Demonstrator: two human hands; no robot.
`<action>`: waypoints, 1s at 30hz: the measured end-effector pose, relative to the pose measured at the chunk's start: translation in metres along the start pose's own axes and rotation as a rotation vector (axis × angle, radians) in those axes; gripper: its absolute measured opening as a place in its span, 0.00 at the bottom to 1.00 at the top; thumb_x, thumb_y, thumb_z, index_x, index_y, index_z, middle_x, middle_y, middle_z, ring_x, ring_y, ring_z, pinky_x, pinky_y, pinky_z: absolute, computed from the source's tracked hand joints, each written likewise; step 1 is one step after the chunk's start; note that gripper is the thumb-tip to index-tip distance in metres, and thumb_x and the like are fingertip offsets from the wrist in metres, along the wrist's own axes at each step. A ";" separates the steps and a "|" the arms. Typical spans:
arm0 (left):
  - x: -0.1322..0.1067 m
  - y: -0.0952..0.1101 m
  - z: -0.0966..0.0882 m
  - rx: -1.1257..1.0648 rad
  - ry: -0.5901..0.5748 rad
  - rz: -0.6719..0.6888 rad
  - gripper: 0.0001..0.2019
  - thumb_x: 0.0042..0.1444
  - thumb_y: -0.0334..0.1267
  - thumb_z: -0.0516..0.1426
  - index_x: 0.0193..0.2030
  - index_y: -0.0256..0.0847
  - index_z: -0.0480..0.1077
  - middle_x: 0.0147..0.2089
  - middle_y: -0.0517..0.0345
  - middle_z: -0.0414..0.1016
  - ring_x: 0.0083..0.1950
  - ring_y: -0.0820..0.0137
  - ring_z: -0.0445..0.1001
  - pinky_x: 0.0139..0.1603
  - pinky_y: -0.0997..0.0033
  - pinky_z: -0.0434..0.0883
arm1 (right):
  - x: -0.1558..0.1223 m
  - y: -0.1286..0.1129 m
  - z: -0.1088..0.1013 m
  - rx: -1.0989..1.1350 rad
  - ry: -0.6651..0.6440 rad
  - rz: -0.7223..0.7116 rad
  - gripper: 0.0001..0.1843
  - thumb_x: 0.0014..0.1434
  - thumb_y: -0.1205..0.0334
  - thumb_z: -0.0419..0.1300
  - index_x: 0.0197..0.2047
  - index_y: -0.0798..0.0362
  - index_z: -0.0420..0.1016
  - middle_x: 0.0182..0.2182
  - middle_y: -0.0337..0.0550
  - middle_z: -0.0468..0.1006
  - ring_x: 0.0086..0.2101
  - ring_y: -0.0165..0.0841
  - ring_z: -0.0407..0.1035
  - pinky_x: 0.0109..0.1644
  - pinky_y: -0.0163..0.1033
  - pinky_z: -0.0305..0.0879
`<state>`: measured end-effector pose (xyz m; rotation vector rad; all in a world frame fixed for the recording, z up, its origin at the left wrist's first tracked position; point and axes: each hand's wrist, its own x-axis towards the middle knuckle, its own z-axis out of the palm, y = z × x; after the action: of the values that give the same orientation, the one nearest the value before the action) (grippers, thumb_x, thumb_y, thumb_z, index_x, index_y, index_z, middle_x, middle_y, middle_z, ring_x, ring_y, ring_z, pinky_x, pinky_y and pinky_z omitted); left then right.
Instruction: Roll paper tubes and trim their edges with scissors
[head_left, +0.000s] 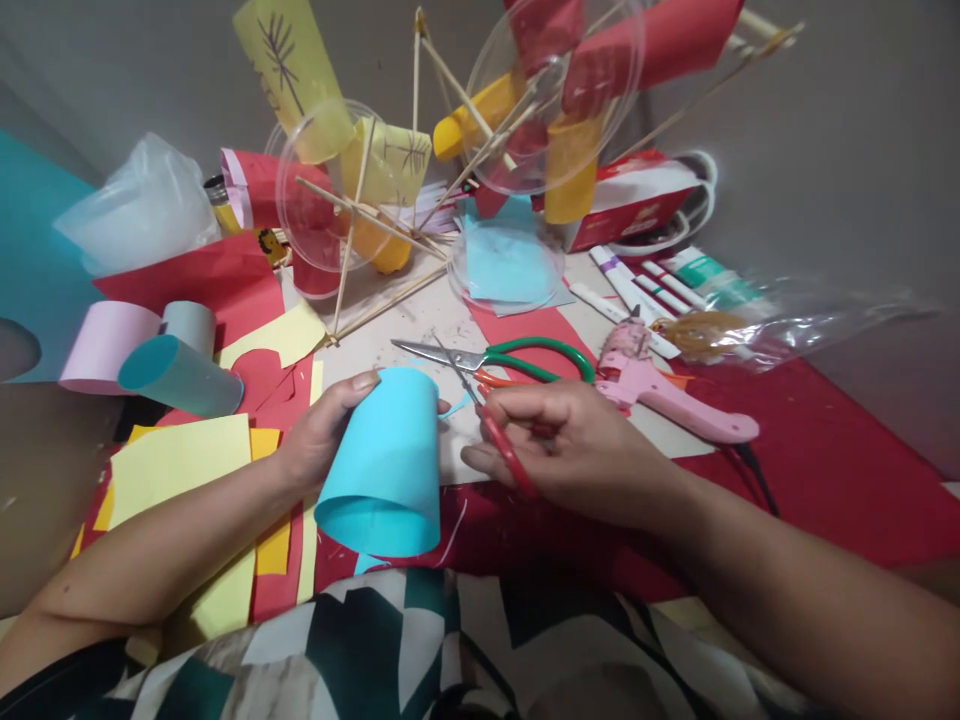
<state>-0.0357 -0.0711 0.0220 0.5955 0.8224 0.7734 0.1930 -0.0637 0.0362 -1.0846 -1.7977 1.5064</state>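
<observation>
My left hand [325,428] is closed around a light blue paper tube [386,450], the thumb on its near side at the upper end. The tube's wide lower opening faces me. My right hand [562,440] grips small scissors with red handles [504,445], their narrow blades pointing up and left beside the tube. A thin curl of blue paper [455,406] hangs between the tube and the blades. Just beyond my hands lie larger scissors with green handles [540,352]. A pink glue gun [667,395] rests to the right of my right hand.
At the left stand a pink paper tube [112,345] and a teal tube [180,375], above yellow paper sheets [180,470]. Stick frames [352,205] with clear plastic discs and coloured paper tubes rise at the back. Markers [630,285] and a clear plastic bag [795,320] lie at the right.
</observation>
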 end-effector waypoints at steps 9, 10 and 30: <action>-0.003 0.000 -0.005 0.080 -0.029 0.137 0.21 0.58 0.50 0.61 0.46 0.31 0.78 0.39 0.43 0.83 0.36 0.60 0.81 0.38 0.67 0.77 | 0.004 0.005 -0.006 -0.389 0.011 -0.252 0.25 0.53 0.54 0.63 0.18 0.50 0.51 0.14 0.30 0.54 0.17 0.23 0.48 0.20 0.32 0.45; -0.004 0.001 -0.005 0.090 -0.038 0.150 0.20 0.57 0.50 0.62 0.44 0.31 0.79 0.37 0.45 0.83 0.33 0.63 0.80 0.36 0.69 0.76 | 0.004 0.006 -0.006 -0.405 0.012 -0.255 0.25 0.53 0.53 0.63 0.18 0.50 0.51 0.14 0.30 0.54 0.17 0.23 0.48 0.20 0.32 0.45; -0.005 0.008 -0.001 0.223 -0.042 0.119 0.22 0.52 0.52 0.65 0.39 0.30 0.80 0.32 0.44 0.82 0.30 0.62 0.78 0.34 0.67 0.74 | 0.002 0.010 -0.006 -0.390 -0.064 -0.263 0.21 0.56 0.55 0.60 0.18 0.51 0.57 0.15 0.31 0.57 0.18 0.23 0.50 0.21 0.32 0.46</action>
<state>-0.0420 -0.0700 0.0289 0.8634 0.8463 0.7799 0.1989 -0.0586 0.0272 -0.9314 -2.2417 1.0734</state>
